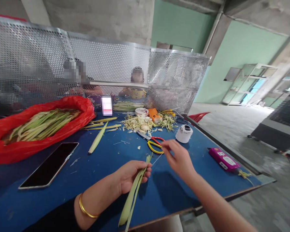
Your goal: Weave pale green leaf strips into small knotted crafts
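My left hand (132, 175) is closed around a bundle of long pale green leaf strips (129, 206), whose wide ends hang toward the table's front edge. From the bundle's top a thin white thread (157, 159) runs up to my right hand (178, 158), which pinches it between thumb and fingers. Just beyond that hand lie scissors (155, 145) with one red and one yellow handle. A spool of white thread (184, 133) stands to their right. One loose pale green leaf piece (98, 139) rests on the blue table (106, 164) to the left.
A red plastic bag (70, 127) full of leaf strips and a black-screened phone (49, 166) occupy the left. Cut scraps (137, 123) and a tape roll (141, 111) lie at the back, before a perforated metal screen (111, 61). A purple box (223, 159) sits at right. People sit behind the screen.
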### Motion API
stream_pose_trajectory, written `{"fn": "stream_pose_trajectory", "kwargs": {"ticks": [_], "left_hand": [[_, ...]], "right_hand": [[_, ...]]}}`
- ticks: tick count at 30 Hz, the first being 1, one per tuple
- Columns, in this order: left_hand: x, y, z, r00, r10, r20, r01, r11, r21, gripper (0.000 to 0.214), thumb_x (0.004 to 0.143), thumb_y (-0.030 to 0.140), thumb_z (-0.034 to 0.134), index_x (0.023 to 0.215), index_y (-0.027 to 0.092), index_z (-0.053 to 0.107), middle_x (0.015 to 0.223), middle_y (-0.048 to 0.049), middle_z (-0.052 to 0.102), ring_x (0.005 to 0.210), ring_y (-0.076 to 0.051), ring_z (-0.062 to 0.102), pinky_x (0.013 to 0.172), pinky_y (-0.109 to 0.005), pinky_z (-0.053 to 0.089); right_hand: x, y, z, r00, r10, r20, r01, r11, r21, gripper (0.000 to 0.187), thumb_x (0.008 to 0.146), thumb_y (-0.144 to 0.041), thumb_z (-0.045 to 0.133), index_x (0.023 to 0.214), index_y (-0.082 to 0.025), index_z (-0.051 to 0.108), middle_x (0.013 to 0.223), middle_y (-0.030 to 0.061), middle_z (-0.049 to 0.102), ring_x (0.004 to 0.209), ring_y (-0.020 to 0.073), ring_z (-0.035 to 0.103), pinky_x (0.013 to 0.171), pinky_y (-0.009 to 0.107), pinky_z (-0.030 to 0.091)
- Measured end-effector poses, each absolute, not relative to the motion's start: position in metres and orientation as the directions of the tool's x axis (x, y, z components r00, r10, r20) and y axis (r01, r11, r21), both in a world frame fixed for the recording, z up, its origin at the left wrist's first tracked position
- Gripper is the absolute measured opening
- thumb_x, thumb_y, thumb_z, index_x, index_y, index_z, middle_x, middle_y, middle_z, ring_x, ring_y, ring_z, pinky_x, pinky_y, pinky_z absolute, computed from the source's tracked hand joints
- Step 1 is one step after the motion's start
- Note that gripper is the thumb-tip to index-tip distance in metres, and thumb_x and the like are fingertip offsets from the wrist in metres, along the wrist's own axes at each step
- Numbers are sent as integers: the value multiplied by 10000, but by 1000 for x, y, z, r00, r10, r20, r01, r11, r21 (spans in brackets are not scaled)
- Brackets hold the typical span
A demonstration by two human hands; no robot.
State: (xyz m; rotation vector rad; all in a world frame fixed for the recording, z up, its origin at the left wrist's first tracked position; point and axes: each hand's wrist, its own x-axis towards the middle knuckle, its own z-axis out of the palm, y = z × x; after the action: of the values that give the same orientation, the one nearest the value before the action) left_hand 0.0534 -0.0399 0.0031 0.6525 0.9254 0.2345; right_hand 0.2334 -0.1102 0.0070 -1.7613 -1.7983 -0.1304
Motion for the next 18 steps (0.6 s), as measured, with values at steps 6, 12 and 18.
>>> {"fn": "stream_pose_trajectory", "kwargs": {"ticks": [6,12,18], "left_hand": [[52,-42,-2,606,486,-630,78,751,655,95,839,119,567,781,70,624,626,-21,590,485,-81,576,421,-150,427],[52,-41,-2,614,485,-622,67,753,654,150,864,98,513,761,79,621,619,-21,584,484,-80,576,421,-147,433],[50,-40,1,610,477,-633,65,766,640,160,876,108,503,763,87,614,625,-18,581,487,-77,572,429,-145,441]], "right_hand": [[263,-23,-2,100,995,-11,981,-100,-166,324,911,-307,596,1196,-153,570,1183,98,605,1002,224,619,843,418,526],[272,-8,8,91,995,-34,954,-97,-284,379,890,-291,620,1238,-161,548,1182,101,611,1011,236,618,854,427,515],[301,-51,38,167,984,65,784,-93,-613,532,806,-221,506,1336,-200,470,910,61,671,619,160,610,576,287,492]]}}
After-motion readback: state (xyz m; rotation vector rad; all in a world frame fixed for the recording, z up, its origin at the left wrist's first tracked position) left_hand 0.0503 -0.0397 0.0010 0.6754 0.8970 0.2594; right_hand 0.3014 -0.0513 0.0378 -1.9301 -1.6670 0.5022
